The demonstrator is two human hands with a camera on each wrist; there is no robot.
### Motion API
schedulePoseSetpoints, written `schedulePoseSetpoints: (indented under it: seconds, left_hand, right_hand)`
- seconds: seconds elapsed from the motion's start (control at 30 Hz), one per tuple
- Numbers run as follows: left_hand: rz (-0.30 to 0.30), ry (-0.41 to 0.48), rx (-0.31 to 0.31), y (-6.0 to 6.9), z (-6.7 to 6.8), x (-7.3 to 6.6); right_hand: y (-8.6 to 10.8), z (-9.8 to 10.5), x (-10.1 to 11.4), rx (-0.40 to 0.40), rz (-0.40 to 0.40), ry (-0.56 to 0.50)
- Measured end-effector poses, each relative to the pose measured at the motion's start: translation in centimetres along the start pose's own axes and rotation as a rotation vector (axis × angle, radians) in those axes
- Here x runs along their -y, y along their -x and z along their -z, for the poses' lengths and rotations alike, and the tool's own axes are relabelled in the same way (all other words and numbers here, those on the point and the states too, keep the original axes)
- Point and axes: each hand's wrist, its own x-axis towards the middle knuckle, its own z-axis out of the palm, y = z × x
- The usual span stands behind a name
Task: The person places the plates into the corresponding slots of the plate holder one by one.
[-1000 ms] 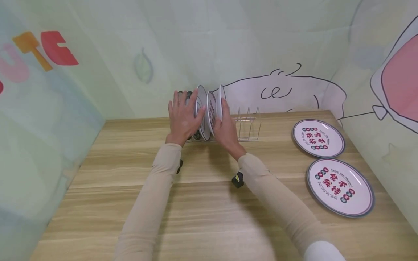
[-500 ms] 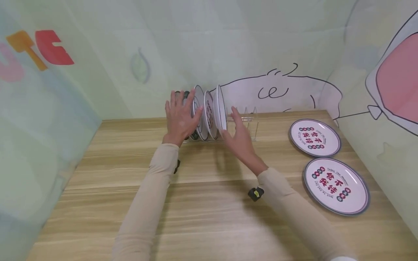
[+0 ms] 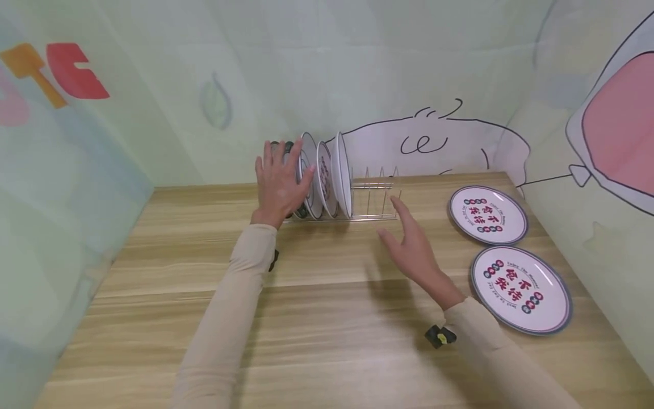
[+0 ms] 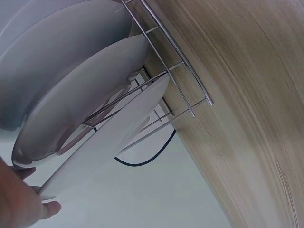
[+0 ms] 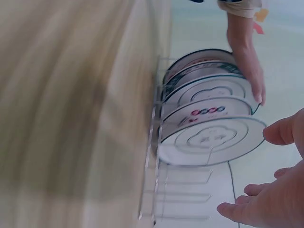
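Observation:
Several white plates stand on edge in the left part of a silver wire dish rack (image 3: 372,216). My left hand (image 3: 278,184) lies over the leftmost plates with fingers spread and fairly straight. In the left wrist view, its fingertips touch the rim of a plate (image 4: 102,142). My right hand (image 3: 416,253) hangs above the table in front of the rack's right end, its thumb apart from the fingers and nothing held. The rightmost racked plate (image 3: 343,179) leans slightly; the right wrist view shows its patterned face, apart from my right hand.
Two printed plates lie flat on the wooden table (image 3: 317,341) at the right: a farther plate (image 3: 489,224) and a nearer plate (image 3: 521,315). A printed cloth wall (image 3: 255,85) rises close behind the rack.
My right hand has let go of the rightmost racked plate and moved right and toward me. That plate stays standing in the rack. My left hand keeps its place on the plates.

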Motion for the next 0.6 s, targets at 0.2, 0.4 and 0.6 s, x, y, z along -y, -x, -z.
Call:
schedulePoseSetpoints:
  seconds: [0.2,0.4,0.6]
  left_hand:
    - [-0.003,0.005,-0.004,0.1,0.1,0.0]
    - [0.004,0.002,0.006,0.0,0.2,0.0]
    - [0.002,0.002,0.002,0.0,0.0,0.0]
  right_hand:
    - [1.3,1.2,-2.2,0.003,-0.024,0.078]
    - [2.1,2.4,-4.2,0.004,-0.056,0.131]
    - [3.4,3.7,-5.7,0.011,-0.102,0.201]
